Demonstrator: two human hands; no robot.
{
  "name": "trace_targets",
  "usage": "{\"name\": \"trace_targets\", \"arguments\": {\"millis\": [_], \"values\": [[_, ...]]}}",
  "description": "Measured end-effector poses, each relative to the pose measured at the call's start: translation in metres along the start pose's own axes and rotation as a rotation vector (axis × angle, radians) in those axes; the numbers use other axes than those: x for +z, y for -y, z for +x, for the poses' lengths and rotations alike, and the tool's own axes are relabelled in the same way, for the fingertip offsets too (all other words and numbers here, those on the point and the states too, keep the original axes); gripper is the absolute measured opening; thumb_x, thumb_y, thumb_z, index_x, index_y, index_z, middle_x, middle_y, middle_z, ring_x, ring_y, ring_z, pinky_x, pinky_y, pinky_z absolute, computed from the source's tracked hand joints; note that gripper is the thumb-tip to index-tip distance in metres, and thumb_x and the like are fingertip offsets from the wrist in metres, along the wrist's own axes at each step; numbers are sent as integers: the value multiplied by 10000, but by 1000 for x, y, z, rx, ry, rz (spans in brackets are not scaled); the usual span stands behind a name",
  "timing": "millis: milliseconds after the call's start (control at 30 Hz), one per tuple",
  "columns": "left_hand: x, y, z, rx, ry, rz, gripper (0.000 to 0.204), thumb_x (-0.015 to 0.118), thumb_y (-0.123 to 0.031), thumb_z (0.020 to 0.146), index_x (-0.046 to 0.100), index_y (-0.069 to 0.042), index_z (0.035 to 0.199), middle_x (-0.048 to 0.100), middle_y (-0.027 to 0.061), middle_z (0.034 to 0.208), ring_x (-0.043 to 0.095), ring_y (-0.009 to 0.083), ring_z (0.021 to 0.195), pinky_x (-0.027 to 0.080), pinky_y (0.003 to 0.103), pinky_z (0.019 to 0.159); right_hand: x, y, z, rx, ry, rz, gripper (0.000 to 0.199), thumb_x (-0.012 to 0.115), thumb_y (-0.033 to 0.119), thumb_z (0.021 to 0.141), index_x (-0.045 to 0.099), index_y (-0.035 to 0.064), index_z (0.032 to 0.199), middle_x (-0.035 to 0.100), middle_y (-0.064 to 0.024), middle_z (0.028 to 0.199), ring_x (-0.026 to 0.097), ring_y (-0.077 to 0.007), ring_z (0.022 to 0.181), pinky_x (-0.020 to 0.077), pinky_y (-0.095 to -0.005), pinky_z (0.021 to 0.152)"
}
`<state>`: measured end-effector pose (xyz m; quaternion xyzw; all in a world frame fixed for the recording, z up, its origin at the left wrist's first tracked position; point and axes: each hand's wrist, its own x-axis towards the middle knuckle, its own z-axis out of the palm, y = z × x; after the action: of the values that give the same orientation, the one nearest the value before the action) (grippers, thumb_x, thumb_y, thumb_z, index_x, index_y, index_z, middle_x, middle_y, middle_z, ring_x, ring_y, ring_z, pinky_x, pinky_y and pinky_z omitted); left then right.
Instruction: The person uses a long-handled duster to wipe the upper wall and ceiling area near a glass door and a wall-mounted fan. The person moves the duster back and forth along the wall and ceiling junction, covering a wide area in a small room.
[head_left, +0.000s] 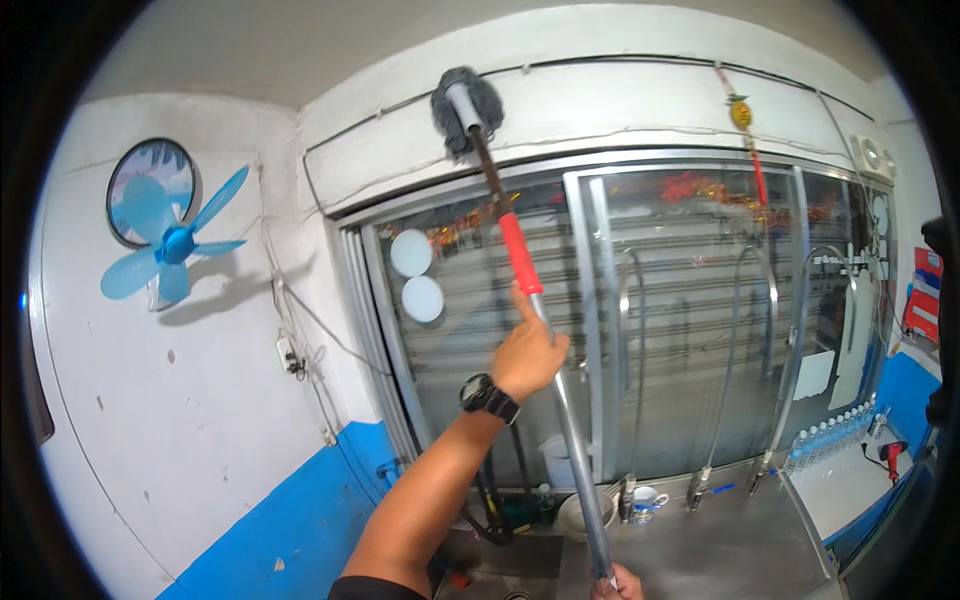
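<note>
A long-handled mop (570,420) with a dark grey, shaggy head slants up across the view. Its head rests against, or very near, the white wall above the sliding window, at the black cable. The pole is silver below, then a red sleeve, then a thinner brown-black section. My left hand (530,355), with a black watch on the wrist, is closed round the pole just under the red sleeve, one finger stretched along it. At the bottom edge my right hand (622,583) grips the pole's lower end; only part of it shows.
Below the sliding window (680,330) stands a metal counter (700,550) with tall hose taps, a bowl (583,515) and a cup (648,500). A blue fan (177,245) juts from the left wall. A yellow ornament (740,115) hangs upper right; several bottles (830,435) line the right ledge.
</note>
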<state>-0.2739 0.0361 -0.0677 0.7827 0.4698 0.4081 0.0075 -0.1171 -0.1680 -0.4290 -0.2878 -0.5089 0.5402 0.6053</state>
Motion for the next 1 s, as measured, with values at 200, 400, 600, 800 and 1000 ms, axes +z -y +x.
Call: {"name": "trace_targets", "arguments": {"millis": [200, 400, 600, 800, 1000], "values": [[6, 63, 5, 14, 10, 100, 1024, 565, -266, 929, -171, 141, 1513, 703, 282, 841, 691, 457, 758, 561, 531, 738, 21, -74, 70, 106, 34, -83, 387, 561, 413, 1059, 561, 30, 1122, 556, -27, 680, 518, -98, 533, 441, -265, 490], [25, 107, -3, -5, -23, 49, 1026, 569, -263, 926, -166, 129, 1524, 719, 242, 841, 703, 423, 743, 570, 523, 729, 8, -124, 104, 145, 11, -151, 351, 555, 404, 1064, 573, 53, 1059, 560, -19, 679, 516, -98, 524, 429, -265, 486], [54, 103, 13, -4, -145, 7, 1024, 581, -247, 903, -136, 170, 1502, 702, 255, 780, 691, 431, 680, 571, 508, 649, -35, -81, 98, 162, -142, -291, 285, 592, 350, 1049, 573, 91, 931, 589, 4, 666, 531, -88, 514, 414, -260, 456], [90, 55, 16, 13, -73, -50, 1040, 589, -222, 903, -168, 173, 1496, 693, 253, 739, 686, 422, 646, 563, 504, 614, -75, -61, 83, 31, -277, -428, 355, 632, 402, 1022, 588, 79, 881, 569, 6, 620, 535, -90, 511, 421, -268, 470], [102, 56, 12, 97, -1, -54, 1051, 593, -196, 903, -196, 159, 1501, 700, 251, 777, 687, 405, 646, 560, 486, 591, -75, -104, 90, 47, -277, -355, 385, 627, 430, 1021, 579, 71, 890, 555, 2, 599, 530, -98, 482, 417, -274, 443]]}}
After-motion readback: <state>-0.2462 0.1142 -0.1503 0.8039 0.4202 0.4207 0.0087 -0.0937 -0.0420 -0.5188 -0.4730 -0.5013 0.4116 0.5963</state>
